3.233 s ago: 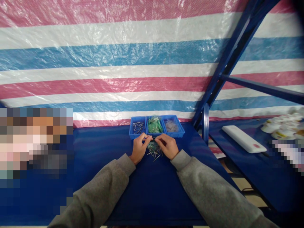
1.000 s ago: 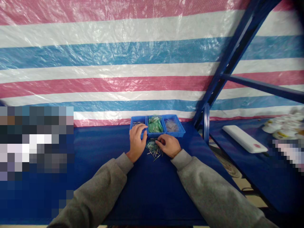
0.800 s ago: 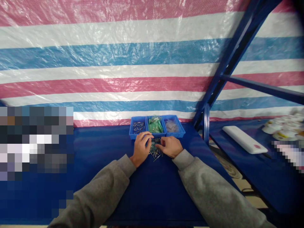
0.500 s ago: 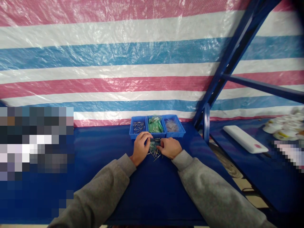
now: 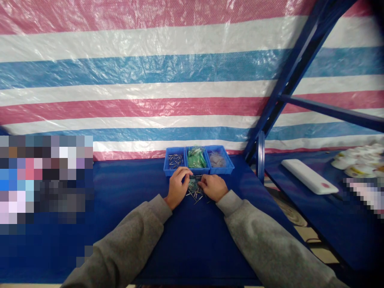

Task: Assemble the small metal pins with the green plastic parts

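Slim metal pins (image 5: 196, 196) are lying in a loose, criss-crossed pile on the blue tabletop (image 5: 198, 244), between the two hands and just in front of three blue plastic bins (image 5: 175, 172). Some crumpled green-tinted plastic (image 5: 193, 184) is showing among them; whether it is lying under or over certain pins, cannot tell. Darker pins are lying crosswise at the far edge of the pile. More loose metal pins (image 5: 175, 161) are filling the left bin; a green plastic bag (image 5: 196, 158) is bulging in the middle one.

Left hand (image 5: 179, 188): resting at the pile's left side, fingers half curled, thumb standing off from them; anything held is not showing. Right hand (image 5: 214, 187): reaching in at the right side, thumb and forefinger coming close together in a pinch; whether a pin is sitting between the tips, cannot tell.

Handling, judged by look: each pin is probably weighing very little, stiff, hard to damage, its smooth shiny surface likely slipping or rolling under a fingertip. Tangling with neighbours is the likelier nuisance. Best hold: thumb and forefinger across mid-shank, choosing a pin whose end is poking clear. The plastic is looking thin and soft, probably shifting when pins are being drawn off.
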{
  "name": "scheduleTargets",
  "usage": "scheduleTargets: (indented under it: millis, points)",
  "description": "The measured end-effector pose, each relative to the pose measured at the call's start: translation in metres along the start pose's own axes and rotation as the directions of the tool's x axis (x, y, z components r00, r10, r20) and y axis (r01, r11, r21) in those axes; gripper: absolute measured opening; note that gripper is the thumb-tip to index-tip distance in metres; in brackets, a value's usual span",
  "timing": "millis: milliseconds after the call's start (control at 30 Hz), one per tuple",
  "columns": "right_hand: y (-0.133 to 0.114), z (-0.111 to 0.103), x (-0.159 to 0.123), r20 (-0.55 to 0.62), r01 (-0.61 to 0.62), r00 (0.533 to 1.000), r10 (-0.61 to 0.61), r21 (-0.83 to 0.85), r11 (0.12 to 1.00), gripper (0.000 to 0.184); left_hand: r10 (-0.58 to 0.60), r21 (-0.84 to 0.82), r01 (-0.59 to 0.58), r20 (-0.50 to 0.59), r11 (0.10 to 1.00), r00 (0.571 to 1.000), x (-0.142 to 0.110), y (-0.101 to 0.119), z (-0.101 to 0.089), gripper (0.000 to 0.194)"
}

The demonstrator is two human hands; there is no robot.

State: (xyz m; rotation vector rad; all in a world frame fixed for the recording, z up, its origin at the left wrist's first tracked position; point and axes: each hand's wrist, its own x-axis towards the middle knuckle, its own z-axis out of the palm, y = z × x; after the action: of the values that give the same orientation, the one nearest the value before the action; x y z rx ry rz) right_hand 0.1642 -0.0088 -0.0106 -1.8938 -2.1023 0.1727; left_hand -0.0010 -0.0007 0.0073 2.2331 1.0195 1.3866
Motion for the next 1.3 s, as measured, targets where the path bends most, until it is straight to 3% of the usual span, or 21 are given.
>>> scheduleTargets:
  millis: [133,267,400,533,1067,1300]
  points:
    - [0.004,0.003,0.003,-0.137,0.007,0.99,0.027,0.243,0.97,0.022,-0.014,-0.007,0.014,-0.013,1.0,1.0,0.0,0.001,0.0,0.018]
    - [0.006,0.003,0.005,-0.321,0.106,0.939,0.119,0.605,0.789,0.033,-0.052,0.0,0.052,-0.005,0.999,0.999,0.0,0.001,0.0,0.018]
    - [0.004,0.005,0.005,-0.293,0.138,0.93,0.221,0.837,0.53,0.038,-0.052,0.037,0.05,0.061,0.998,0.997,0.0,-0.001,0.002,0.02]
    - [0.002,0.008,0.005,-0.26,0.151,0.933,0.25,0.911,0.385,0.039,-0.01,0.044,0.005,0.126,0.999,0.992,0.0,-0.005,0.004,0.018]
    - [-0.004,0.007,0.004,-0.232,0.191,0.957,0.171,0.955,0.227,0.034,-0.026,0.012,0.024,0.106,1.0,0.994,0.001,-0.002,0.001,0.019]
    - [-0.005,0.006,0.0,-0.233,0.19,0.967,0.106,0.93,0.316,0.034,-0.054,0.01,0.054,0.04,0.998,0.998,0.0,0.0,0.001,0.019]
